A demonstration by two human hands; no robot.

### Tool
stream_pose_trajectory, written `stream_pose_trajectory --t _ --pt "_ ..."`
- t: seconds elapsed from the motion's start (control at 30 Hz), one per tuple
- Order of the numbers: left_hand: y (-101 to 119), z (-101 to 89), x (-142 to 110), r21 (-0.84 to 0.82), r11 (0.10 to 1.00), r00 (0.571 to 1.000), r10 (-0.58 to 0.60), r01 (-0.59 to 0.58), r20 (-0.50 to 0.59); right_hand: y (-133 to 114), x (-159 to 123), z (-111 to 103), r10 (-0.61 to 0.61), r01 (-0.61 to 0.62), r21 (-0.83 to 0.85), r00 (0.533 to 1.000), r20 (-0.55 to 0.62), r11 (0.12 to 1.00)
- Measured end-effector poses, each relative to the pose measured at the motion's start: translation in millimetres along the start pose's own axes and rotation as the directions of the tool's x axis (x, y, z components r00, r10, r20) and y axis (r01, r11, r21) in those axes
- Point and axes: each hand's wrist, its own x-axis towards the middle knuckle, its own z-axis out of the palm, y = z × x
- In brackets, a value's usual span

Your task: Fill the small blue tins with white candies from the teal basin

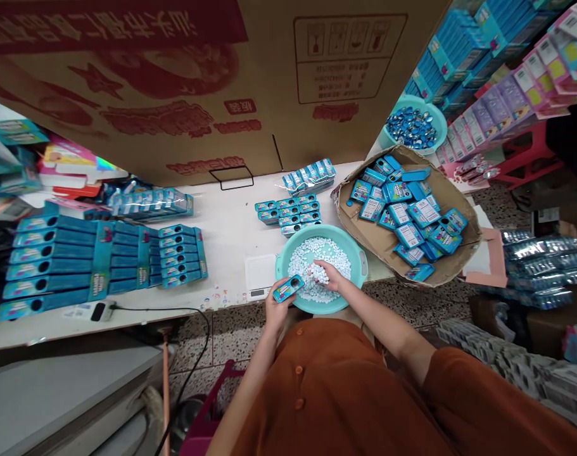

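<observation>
My left hand (277, 304) grips a small blue candy box (289, 289) with a dark round opening on its top, over the left rim of a turquoise basin. The turquoise basin (358, 254) holds a mass of small white candies (301, 253). Over them, my right hand (331, 277) is cupped around a scoop of the same candies, a little right of the box. A white digital scale (260, 273) lies beside the basin, partly covered by its rim. Just behind the basin, several blue boxes (295, 211) stand in rows.
On the right, a torn cardboard tray (364, 235) holds many blue boxes. Behind it sits a bowl of shiny blue caps (410, 126). Stacked blue cartons (55, 266) line the table's left. A large cardboard carton (269, 82) blocks the back. A cable (174, 309) hangs off the front edge.
</observation>
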Motion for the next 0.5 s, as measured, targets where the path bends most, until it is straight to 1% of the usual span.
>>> stream_pose_trajectory --t 0.07,0.13,0.27,0.4,0.5 --pt "-2.5 3.4 0.5 0.021 1.0 1.0 0.008 -0.008 0.025 -5.4 -7.5 1.5 -0.047 0.037 0.182 0.997 0.053 0.983" --pt "-5.8 6.8 1.9 0.045 0.999 0.998 0.025 -0.027 0.053 -11.0 -16.1 4.3 -0.112 0.092 0.292 0.992 0.052 0.952" --pt "-10.3 14.9 4.8 0.118 0.985 0.987 0.111 -0.124 0.113 -23.8 -36.7 14.0 -0.231 0.226 0.368 0.972 -0.03 0.902" --pt "-5.2 26.2 4.1 0.189 0.951 0.964 0.219 -0.245 0.15 -34.8 -56.1 27.3 -0.378 0.387 0.402 0.92 -0.104 0.83" --pt "2.8 35.5 1.6 0.222 0.927 0.946 0.262 -0.302 0.192 -37.7 -65.2 37.7 -0.458 0.466 0.404 0.88 -0.122 0.787"
